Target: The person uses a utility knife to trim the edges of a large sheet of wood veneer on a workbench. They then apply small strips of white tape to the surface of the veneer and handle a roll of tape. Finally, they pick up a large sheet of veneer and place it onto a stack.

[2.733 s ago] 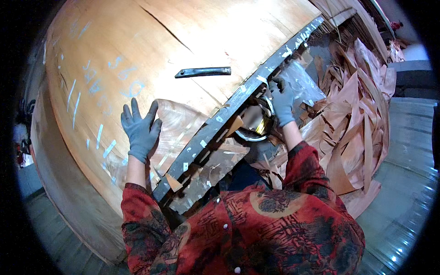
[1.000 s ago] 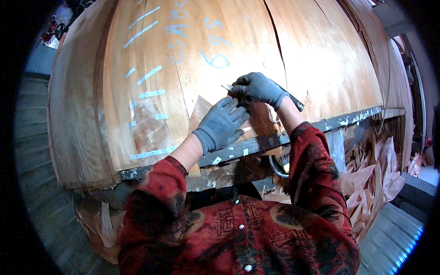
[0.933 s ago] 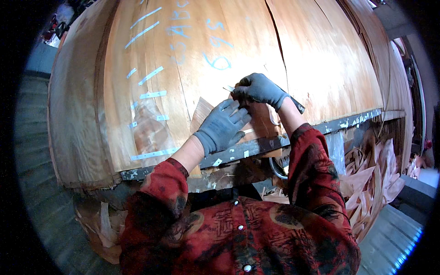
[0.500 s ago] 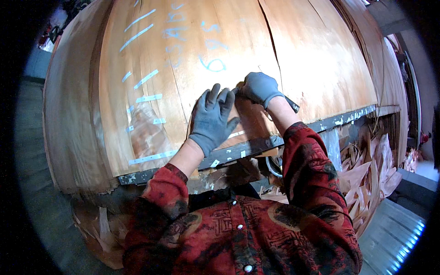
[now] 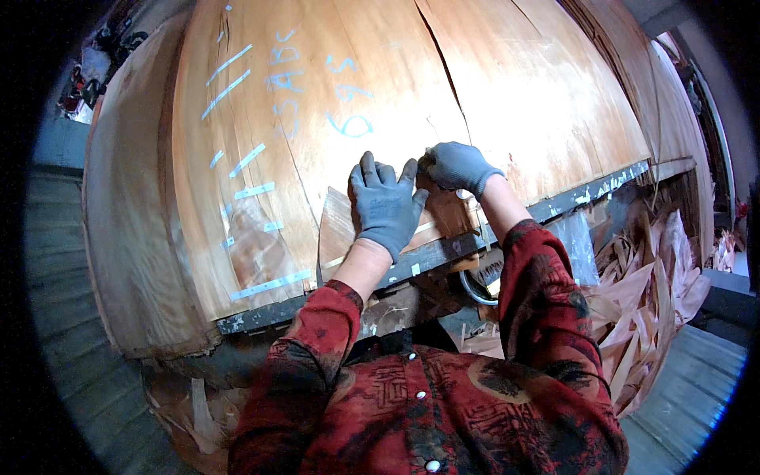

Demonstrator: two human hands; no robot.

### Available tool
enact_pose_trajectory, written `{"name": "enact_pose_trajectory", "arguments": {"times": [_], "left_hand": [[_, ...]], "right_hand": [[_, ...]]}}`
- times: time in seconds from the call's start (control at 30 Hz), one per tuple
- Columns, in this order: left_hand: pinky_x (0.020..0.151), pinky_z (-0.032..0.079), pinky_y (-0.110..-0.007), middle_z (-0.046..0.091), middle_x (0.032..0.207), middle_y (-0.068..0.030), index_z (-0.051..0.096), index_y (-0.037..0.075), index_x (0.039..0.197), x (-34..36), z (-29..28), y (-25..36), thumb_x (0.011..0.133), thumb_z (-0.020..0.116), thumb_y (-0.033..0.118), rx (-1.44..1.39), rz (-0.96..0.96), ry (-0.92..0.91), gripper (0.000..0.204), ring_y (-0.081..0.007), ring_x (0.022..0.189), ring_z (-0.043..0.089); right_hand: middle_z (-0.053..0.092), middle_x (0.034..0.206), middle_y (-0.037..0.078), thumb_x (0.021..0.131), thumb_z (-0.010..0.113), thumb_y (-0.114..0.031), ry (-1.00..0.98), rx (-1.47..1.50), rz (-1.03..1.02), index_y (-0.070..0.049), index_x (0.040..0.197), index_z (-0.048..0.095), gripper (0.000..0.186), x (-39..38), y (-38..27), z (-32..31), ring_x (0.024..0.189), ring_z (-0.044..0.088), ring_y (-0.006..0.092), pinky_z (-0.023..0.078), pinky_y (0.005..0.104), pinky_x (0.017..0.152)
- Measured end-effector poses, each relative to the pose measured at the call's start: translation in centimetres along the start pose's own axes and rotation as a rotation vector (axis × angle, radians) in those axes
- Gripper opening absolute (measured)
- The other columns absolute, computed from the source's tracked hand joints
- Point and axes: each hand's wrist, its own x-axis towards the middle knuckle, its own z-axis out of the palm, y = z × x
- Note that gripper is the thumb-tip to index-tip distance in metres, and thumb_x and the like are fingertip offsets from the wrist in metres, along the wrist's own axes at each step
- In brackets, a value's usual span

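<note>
My left hand, in a grey glove, lies with fingers spread on the pale wooden veneer sheet, over a triangular grained piece. Just to its right, my right hand, also gloved, is curled closed with its fingertips at the sheet; what it grips is hidden. A darker reddish-brown veneer patch lies below the right hand. Blue tape strips and blue hand-drawn marks run across the left part of the sheet.
A dark, tape-flecked edge rail borders the sheet nearest me. Beneath it are a round metal-rimmed object, clear plastic and piled veneer scraps. More sheets lie at the left; a corrugated surface is at lower right.
The view has turned and shifted. My left hand has moved rightward, toward my right hand. The black tool handle seen earlier beside my right wrist no longer shows.
</note>
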Motion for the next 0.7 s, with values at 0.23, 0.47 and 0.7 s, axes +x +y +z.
{"name": "enact_pose_trajectory", "arguments": {"times": [0.23,0.47,0.7], "left_hand": [[0.095,0.026,-0.052,0.054,0.104,-0.0179,0.052,0.021,0.124,0.1,0.9,-0.1,0.08,0.059,0.039,0.018,0.022,0.091,0.048,-0.0374,0.116,0.037],[0.102,0.016,-0.055,0.048,0.122,-0.0211,0.044,0.018,0.132,-1.3,-0.2,-0.8,0.082,0.053,0.047,-0.065,0.035,-0.017,0.058,-0.043,0.125,0.028],[0.109,0.014,-0.049,0.042,0.13,-0.0148,0.039,0.011,0.134,-11.3,-2.2,-5.3,0.076,0.061,0.039,-0.2,0.296,-0.025,0.067,-0.0336,0.13,0.028]], "right_hand": [[0.064,0.08,0.018,0.084,0.054,-0.024,0.266,0.238,0.031,-0.008,0.085,0.066,0.021,-5.3,0.0,4.4,0.075,0.062,0.0346,0.049,0.0401,0.066],[0.06,0.069,0.003,0.085,0.058,-0.015,0.03,1.319,0.063,0.003,0.088,0.062,0.019,-22.5,-2.7,1.0,0.059,0.053,0.0067,0.04,0.0216,0.05],[0.054,0.069,-0.001,0.09,0.051,-0.014,0.041,1.387,0.138,0.001,0.093,0.059,0.017,-22.1,-5.6,7.1,0.054,0.047,0.0043,0.037,0.0195,0.048]]}}
